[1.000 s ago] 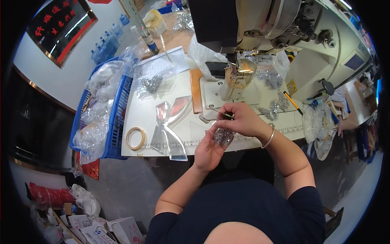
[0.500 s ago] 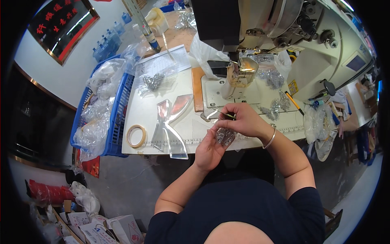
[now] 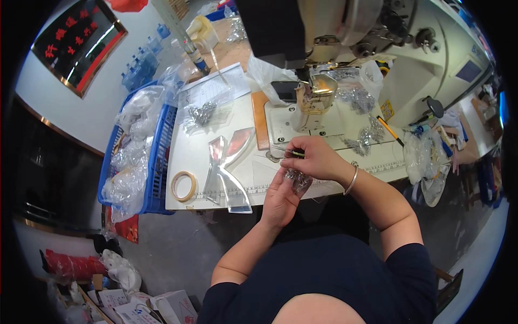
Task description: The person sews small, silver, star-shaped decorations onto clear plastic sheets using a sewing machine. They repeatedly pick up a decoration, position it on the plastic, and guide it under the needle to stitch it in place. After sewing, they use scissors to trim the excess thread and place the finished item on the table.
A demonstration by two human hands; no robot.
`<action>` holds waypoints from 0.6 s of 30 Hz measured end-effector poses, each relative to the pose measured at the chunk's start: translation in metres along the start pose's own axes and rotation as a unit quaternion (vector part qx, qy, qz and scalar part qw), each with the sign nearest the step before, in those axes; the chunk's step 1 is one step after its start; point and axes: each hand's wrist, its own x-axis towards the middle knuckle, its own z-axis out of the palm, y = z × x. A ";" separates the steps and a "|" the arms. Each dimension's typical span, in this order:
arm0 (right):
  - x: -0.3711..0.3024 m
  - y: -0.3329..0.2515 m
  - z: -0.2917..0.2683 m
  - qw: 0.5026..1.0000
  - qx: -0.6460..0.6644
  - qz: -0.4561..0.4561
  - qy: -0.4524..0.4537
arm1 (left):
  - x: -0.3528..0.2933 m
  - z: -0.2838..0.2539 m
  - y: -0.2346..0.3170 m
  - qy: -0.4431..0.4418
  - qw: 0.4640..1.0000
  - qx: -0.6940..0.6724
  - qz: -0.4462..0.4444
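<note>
Right hand (image 3: 315, 158) lower over sequined piece (image 3: 298, 179)

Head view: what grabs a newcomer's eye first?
The two hands at centre: the left hand cups a small glittery clear piece while the right hand pinches at it from above, a bangle on that wrist. Right behind them stands the sewing machine, its presser foot over the white table. At the table's left edge, a blue basket is stuffed with clear plastic bags, with a tape roll beside it.
</note>
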 end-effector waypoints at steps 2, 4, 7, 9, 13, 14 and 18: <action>0.001 0.000 -0.002 1.000 -0.008 -0.012 0.003 | 0.002 -0.004 0.002 -0.015 0.997 -0.078 -0.019; 0.003 0.001 -0.001 0.999 -0.038 -0.026 0.005 | 0.003 -0.005 0.002 -0.012 0.993 -0.111 -0.029; 0.006 0.006 0.004 0.999 -0.037 -0.024 0.009 | 0.002 -0.004 0.002 0.006 0.994 -0.105 -0.025; 0.007 0.007 0.005 0.998 -0.051 -0.020 0.005 | 0.002 -0.006 0.001 0.005 0.993 -0.112 -0.018; 0.007 0.006 0.004 0.999 -0.048 -0.013 -0.003 | 0.002 -0.007 0.001 0.002 0.994 -0.107 -0.018; 0.007 0.006 0.004 0.999 -0.047 -0.014 -0.002 | 0.002 -0.006 0.001 0.006 0.994 -0.107 -0.020; 0.006 0.009 0.005 0.999 -0.019 -0.032 0.005 | 0.001 -0.009 0.000 -0.010 0.993 -0.119 -0.017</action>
